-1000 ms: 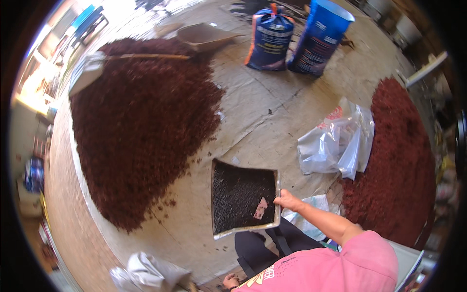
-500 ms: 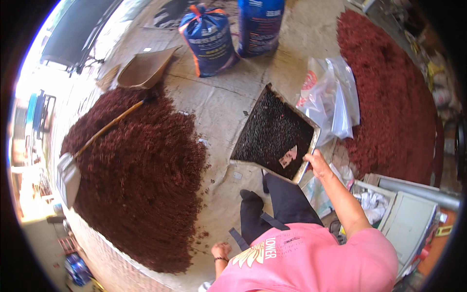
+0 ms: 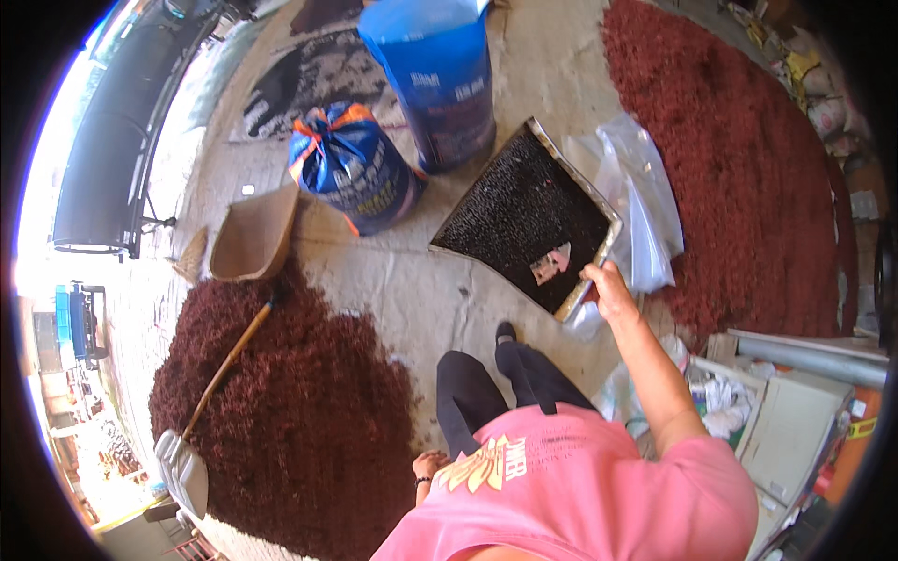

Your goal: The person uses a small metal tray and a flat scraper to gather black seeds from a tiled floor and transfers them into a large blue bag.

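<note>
My right hand (image 3: 613, 292) grips the rim of a square, shallow tray (image 3: 517, 213) with a pale frame and a dark, speckled inside. A torn pink-and-white scrap (image 3: 550, 266) lies in the tray, close to the gripped corner. The tray hangs out in front of me above the floor. Low beside my hip is my left hand (image 3: 430, 464), its fingers curled, with no object seen in them. A tied blue bag (image 3: 354, 168) and a taller, open blue bag (image 3: 440, 89) stand just beyond the tray.
On the left is a red-brown heap of loose material (image 3: 290, 411), with a wooden-handled shovel (image 3: 224, 369) and a scoop-shaped basket (image 3: 251, 234). Another reddish heap (image 3: 730, 178) lies right, beside clear plastic bags (image 3: 641, 206). A pale cabinet (image 3: 800, 425) stands near right.
I have stepped forward; both blue bags now appear nearer and farther left. The tray stays in my right hand and now reaches close to the bags. My left hand remains low at my side.
</note>
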The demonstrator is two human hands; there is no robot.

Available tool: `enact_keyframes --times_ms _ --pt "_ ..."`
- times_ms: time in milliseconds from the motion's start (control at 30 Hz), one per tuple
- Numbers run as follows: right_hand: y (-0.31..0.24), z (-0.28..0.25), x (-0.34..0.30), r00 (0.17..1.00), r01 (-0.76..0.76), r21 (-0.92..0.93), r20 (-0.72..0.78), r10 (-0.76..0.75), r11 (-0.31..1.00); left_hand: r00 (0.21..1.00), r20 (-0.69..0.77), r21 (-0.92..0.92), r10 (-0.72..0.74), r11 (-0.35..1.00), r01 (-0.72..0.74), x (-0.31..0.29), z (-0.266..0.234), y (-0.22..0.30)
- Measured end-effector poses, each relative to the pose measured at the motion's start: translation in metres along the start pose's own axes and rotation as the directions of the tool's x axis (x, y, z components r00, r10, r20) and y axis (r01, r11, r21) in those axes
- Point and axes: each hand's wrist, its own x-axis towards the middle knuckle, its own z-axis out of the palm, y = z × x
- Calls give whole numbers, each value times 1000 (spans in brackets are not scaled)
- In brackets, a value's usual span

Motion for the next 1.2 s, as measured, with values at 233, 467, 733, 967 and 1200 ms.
enact_keyframes --times_ms 233,467,733,967,1200 --pt "30 -29 24 989 80 97 -133 -66 992 962 -65 -696 -266 703 147 129 -22 55" --pt "77 -63 56 960 241 93 -168 -223 966 973 -44 -290 -226 935 204 267 -12 -19" --pt "70 -100 135 953 246 -52 -168 -252 968 806 -445 504 389 853 -134 377 -56 83" --pt "57 -108 178 931 179 -380 -234 -281 908 189 -279 540 942 316 -780 382 -46 378" --pt "17 -73 182 854 160 -711 -248 -458 684 200 -3 781 980 127 -611 443 -30 447"
